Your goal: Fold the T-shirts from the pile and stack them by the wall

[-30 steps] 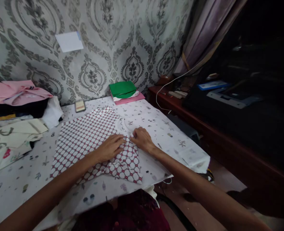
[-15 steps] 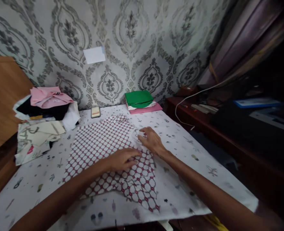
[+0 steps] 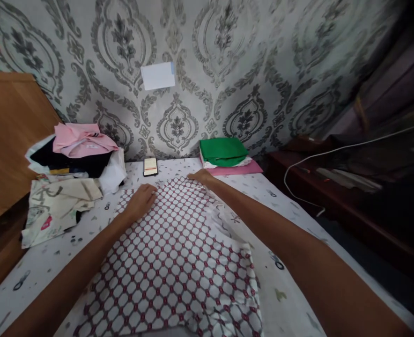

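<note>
A white piece of cloth (image 3: 179, 252) with a lattice of grey lines and dark red dots lies spread over the bed or table, wrinkled along its near and right parts. I cannot tell which garment it is. My left hand (image 3: 142, 202) rests on its far left part, fingers stretched out over the fabric and holding nothing visible. At the far right edge, my right hand (image 3: 202, 176) lies low on the cloth with its fingers pointing left; they look extended, though partly hidden by the hand itself.
Left of the cloth is a loose heap of clothes (image 3: 84, 140), with a printed cream garment (image 3: 61, 201) in front. A phone (image 3: 150, 166) lies near the wall. Folded clothes, green on top (image 3: 224, 150), sit at the back right. A white cable (image 3: 333, 150) crosses a dark red surface (image 3: 333, 196).
Both hands have moved away from me to the cloth's far end, the left one also leftward. The cloth reaches nearer to me and lies flatter. My view has turned slightly left.
</note>
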`<move>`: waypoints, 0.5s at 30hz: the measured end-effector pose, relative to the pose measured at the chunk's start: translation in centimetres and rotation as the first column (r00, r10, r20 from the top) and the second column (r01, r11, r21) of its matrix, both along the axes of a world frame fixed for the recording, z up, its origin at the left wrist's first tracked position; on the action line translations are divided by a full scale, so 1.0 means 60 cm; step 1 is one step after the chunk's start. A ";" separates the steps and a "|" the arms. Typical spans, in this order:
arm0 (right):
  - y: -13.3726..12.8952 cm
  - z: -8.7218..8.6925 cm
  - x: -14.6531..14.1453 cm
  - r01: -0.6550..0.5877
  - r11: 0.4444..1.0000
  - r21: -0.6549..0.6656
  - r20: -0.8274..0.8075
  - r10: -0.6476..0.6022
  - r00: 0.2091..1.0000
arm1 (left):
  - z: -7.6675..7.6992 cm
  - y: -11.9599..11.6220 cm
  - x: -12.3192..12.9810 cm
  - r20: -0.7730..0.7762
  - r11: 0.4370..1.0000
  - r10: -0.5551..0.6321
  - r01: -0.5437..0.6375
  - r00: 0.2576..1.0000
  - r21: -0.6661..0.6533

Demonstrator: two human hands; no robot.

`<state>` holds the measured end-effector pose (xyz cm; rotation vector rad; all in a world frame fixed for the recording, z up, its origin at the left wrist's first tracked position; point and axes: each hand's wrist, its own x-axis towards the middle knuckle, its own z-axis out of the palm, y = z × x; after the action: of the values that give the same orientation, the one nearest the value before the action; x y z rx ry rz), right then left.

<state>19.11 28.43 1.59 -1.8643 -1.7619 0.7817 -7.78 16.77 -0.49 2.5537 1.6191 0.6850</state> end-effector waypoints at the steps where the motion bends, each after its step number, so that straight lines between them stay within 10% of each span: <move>1: -0.002 -0.002 -0.003 -0.034 0.999 0.010 -0.018 0.034 0.999 | -0.009 -0.002 0.018 -0.011 0.996 -0.085 0.085 0.996 0.011; 5: -0.040 0.004 0.001 -0.296 0.925 0.239 -0.044 0.315 0.948 | -0.036 0.003 0.055 -0.063 0.963 -0.269 0.269 0.961 -0.006; 10: -0.124 -0.010 0.038 -0.785 0.268 0.558 0.454 0.694 0.559 | -0.034 0.002 0.036 -0.133 0.946 -0.323 0.314 0.937 -0.081; 15: -0.164 -0.052 0.040 -0.853 0.291 0.433 0.577 0.637 0.511 | -0.021 -0.008 0.038 -0.224 0.955 -0.289 0.263 0.931 -0.138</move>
<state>21.49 18.58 -1.53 -0.5380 -2.6921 -0.0034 -5.53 16.31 -1.78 2.7948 1.2653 0.2649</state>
